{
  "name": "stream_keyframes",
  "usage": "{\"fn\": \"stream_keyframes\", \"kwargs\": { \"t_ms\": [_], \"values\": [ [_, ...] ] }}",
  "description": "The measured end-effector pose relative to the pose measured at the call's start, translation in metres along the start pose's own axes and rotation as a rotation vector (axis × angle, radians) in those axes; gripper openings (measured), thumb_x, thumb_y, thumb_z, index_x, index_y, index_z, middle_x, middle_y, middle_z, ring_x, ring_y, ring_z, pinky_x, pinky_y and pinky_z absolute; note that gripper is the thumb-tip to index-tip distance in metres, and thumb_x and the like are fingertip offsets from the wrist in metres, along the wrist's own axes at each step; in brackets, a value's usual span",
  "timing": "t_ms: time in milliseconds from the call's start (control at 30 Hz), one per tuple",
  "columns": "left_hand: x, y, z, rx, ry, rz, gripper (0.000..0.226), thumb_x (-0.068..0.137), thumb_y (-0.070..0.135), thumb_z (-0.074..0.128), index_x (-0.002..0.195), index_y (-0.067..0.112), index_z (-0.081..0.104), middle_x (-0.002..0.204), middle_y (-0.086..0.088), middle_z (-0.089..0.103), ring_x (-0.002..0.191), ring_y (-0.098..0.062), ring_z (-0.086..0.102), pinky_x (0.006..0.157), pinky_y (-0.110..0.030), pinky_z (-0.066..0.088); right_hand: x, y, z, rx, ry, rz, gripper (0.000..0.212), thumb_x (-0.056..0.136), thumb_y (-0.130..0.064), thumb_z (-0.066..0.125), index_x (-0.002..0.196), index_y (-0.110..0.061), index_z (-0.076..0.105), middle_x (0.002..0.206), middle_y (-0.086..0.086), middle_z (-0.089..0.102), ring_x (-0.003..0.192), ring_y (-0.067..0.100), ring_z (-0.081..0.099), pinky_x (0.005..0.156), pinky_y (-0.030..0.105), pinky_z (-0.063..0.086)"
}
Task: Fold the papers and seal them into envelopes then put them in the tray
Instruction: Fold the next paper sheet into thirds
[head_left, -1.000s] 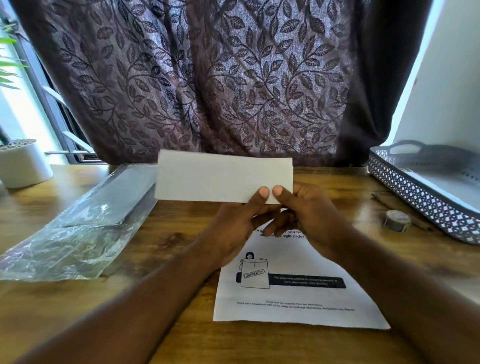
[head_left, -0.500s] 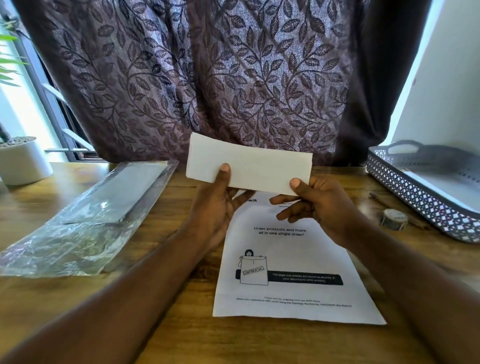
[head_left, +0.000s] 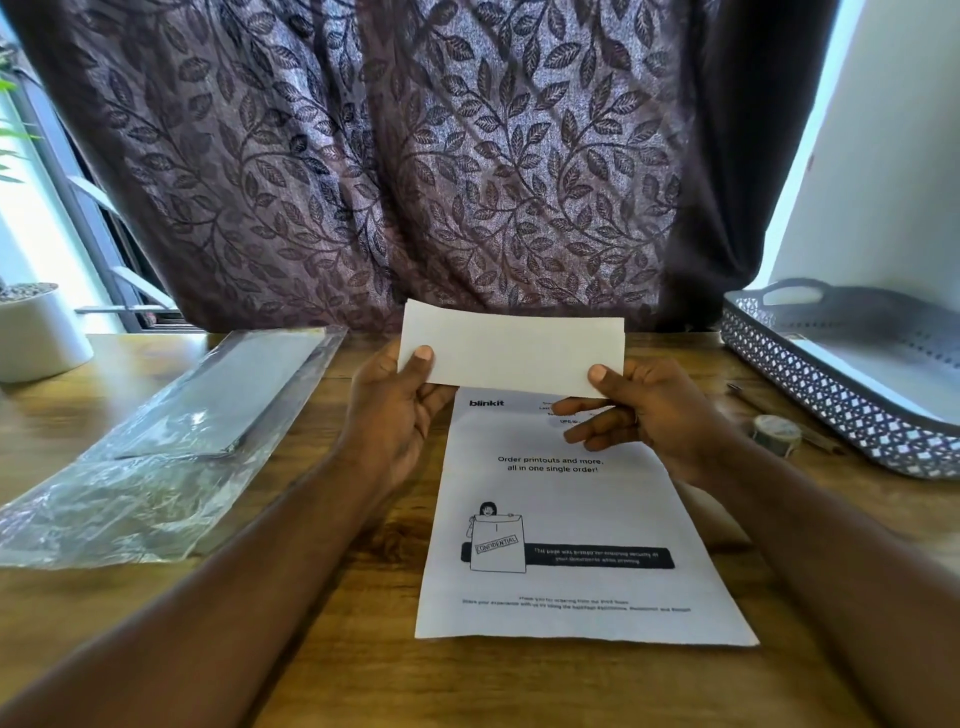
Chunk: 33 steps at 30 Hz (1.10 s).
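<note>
Both hands are holding 1 white envelope (head_left: 511, 349) up off the counter (head_left: 363, 649), long axis running left to right, the face toward the camera blank. Left hand (head_left: 395, 410) is pinching the lower left corner, thumb on the front. Right hand (head_left: 644, 410) is pinching the lower right corner, thumb on the front, other fingers spread loose below. Cannot tell whether the flap is open.

Printed sheet (head_left: 571, 519) is lying flat and unfolded on the counter directly below the envelope, long axis running away from the person, its top edge just under the hands. Both hands are about equally near it.

Judgement: the sheet needs folding across its long axis to fit the envelope's width.

Tray (head_left: 831, 395) is sitting far right, nearer the right hand. Plastic packet (head_left: 171, 441) is lying on the left.
</note>
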<state>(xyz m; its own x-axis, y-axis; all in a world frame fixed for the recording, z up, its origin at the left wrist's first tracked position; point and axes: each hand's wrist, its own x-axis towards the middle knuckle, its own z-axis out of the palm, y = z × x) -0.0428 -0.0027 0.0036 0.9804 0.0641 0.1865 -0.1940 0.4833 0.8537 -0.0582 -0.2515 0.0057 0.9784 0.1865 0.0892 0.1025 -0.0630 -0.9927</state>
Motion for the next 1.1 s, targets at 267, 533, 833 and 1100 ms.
{"fn": "stream_keyframes", "kwargs": {
  "t_ms": [267,533,833,1100],
  "values": [
    [0.002,-0.003,-0.002,0.041,0.01,-0.054,0.022,0.107,0.021,0.043,0.109,0.012,0.063,0.097,-0.007,0.079,0.091,-0.024,0.076,0.075,-0.036,0.064,0.003,0.003,-0.009,0.071,0.015,0.019,0.025,0.106,-0.019,0.044,0.118,-0.011,0.065,0.106,0.016,0.076,0.091,0.04,0.075,0.073,0.041,0.062],
    [0.005,-0.007,-0.008,0.243,-0.09,-0.065,0.054,0.095,-0.013,0.051,0.133,0.025,0.054,0.108,0.002,0.074,0.098,-0.024,0.074,0.074,-0.041,0.064,0.006,0.007,-0.025,0.045,0.162,-0.108,0.021,0.102,-0.006,0.051,0.119,-0.004,0.064,0.104,0.016,0.077,0.085,0.042,0.075,0.066,0.038,0.064],
    [0.005,-0.016,-0.014,0.743,-0.239,0.037,0.063,0.089,-0.009,0.063,0.139,0.026,0.049,0.111,0.0,0.068,0.094,-0.013,0.069,0.084,-0.037,0.06,0.009,0.009,-0.037,-0.264,0.221,-0.122,0.016,0.096,-0.012,0.065,0.104,-0.024,0.073,0.106,0.005,0.077,0.093,0.026,0.075,0.078,0.046,0.062],
    [0.009,-0.021,-0.02,1.014,-0.241,0.071,0.062,0.091,0.005,0.064,0.141,0.034,0.044,0.104,0.002,0.067,0.08,-0.013,0.067,0.066,-0.031,0.055,0.009,0.019,-0.03,-0.407,0.169,-0.098,0.015,0.1,-0.017,0.059,0.105,-0.018,0.073,0.096,-0.012,0.075,0.082,-0.001,0.071,0.074,0.016,0.054]
  ]
}}
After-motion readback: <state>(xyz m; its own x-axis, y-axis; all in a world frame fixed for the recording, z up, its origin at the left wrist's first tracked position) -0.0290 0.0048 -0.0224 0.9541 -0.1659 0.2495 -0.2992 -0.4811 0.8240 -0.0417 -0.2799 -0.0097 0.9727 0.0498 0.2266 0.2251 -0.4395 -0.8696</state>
